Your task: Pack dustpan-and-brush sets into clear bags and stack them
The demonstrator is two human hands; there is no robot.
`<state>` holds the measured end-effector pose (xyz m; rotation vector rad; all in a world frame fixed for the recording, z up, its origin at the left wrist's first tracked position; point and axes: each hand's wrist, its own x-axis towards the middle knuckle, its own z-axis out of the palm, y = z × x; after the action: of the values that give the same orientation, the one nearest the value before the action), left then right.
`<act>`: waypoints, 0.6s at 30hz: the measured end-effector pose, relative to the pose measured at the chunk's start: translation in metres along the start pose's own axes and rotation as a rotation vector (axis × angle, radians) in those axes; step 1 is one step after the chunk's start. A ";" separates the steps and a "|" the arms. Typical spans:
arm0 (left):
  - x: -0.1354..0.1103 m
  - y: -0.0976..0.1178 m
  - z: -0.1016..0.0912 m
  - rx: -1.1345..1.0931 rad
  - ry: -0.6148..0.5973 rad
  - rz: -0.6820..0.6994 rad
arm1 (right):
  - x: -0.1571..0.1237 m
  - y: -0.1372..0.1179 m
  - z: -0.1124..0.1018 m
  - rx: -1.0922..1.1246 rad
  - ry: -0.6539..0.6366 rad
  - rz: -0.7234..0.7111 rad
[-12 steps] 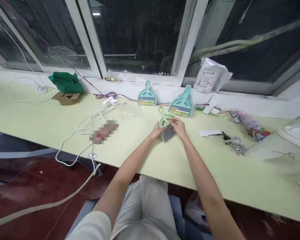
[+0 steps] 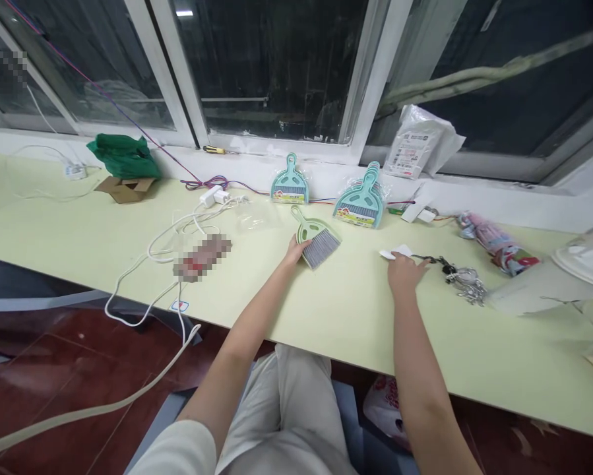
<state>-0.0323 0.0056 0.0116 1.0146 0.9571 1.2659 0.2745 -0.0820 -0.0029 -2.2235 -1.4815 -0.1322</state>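
My left hand [image 2: 297,249] is closed on the left side of a pale green mini dustpan [image 2: 303,227] with its thumb over the front. A grey-bristled hand brush [image 2: 320,248] sits nested in the pan, its handle end toward the window. Farther right, my right hand [image 2: 405,272] is closed on a flat white strip [image 2: 398,251] on the table; the hand covers part of the strip. One finger stretches toward a black strap [image 2: 429,258] leading to a bunch of metal trinkets [image 2: 467,284].
Bagged turquoise dustpan sets lean at the window wall, one set [image 2: 290,181] and a stack [image 2: 360,201]. White cables [image 2: 150,251] and a blurred-out object [image 2: 202,258] lie left. A clear plastic bag [image 2: 256,214], patterned pouch [image 2: 497,244] and large white container [image 2: 563,280] share the table [image 2: 336,316].
My right hand has left the brush and moved right to the white strip, which has shifted slightly left. My left hand has moved a little left with the green set, now turned differently.
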 end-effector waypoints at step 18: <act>-0.018 0.009 0.020 -0.121 -0.184 -0.122 | -0.025 -0.133 0.019 1.242 -0.103 0.267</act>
<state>-0.0165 -0.0139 0.0261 0.9460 0.7798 1.0957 0.1422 -0.0537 0.0147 -1.3378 -0.8489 0.7809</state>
